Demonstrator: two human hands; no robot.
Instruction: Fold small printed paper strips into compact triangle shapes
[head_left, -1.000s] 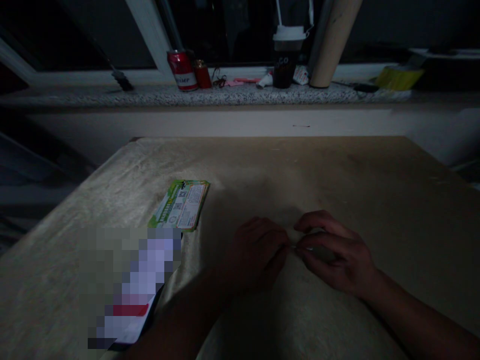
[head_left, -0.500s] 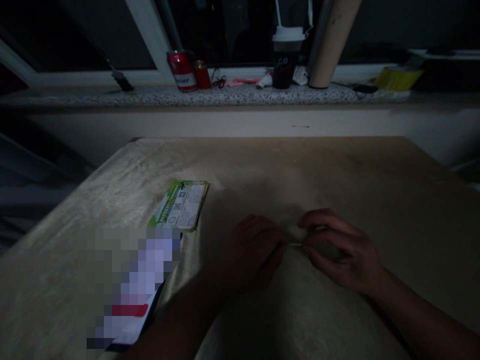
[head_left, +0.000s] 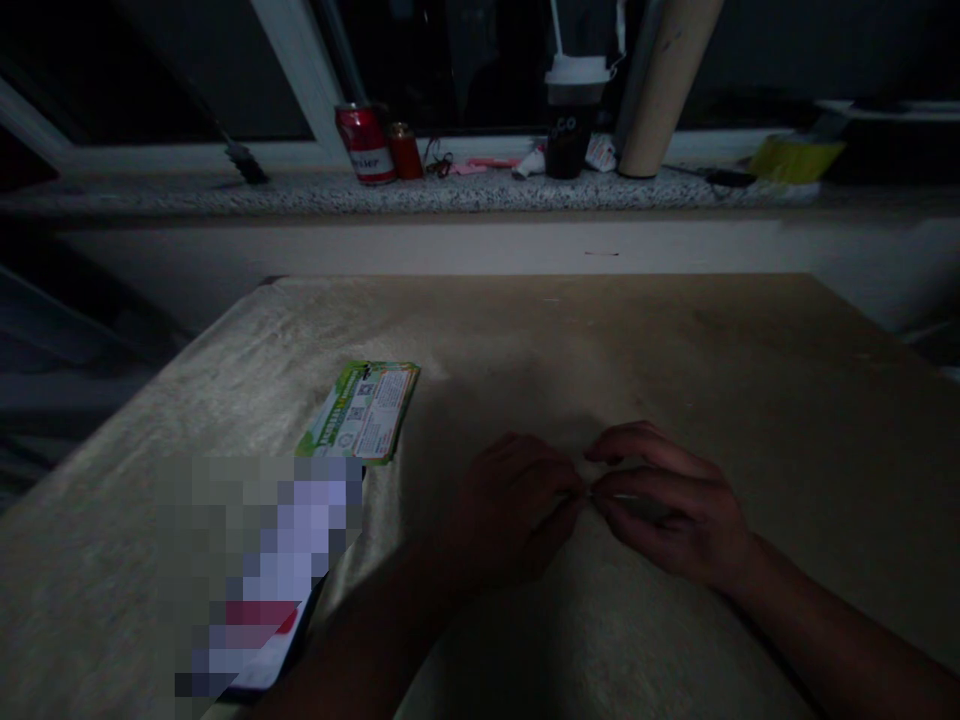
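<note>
My left hand (head_left: 514,505) and my right hand (head_left: 667,505) meet fingertip to fingertip low over the tan table (head_left: 675,340). Both are pinched on a tiny thin pale thing (head_left: 590,492) between them, too small and dim to name. The fingers of both hands are curled closed. To the left of my left hand lies a green and white printed packet (head_left: 364,410), flat on the table. A blurred-out flat item (head_left: 262,570) lies nearer the front left edge.
A stone window ledge (head_left: 225,192) runs across the back. On it stand a red can (head_left: 365,142), a smaller red can (head_left: 406,150), a dark cup with a white lid (head_left: 570,115), a cardboard tube (head_left: 664,85) and a yellow thing (head_left: 795,155).
The hands drew slightly apart half a second ago, showing a thin pale strand between them, then closed together again. Nothing else has moved.
</note>
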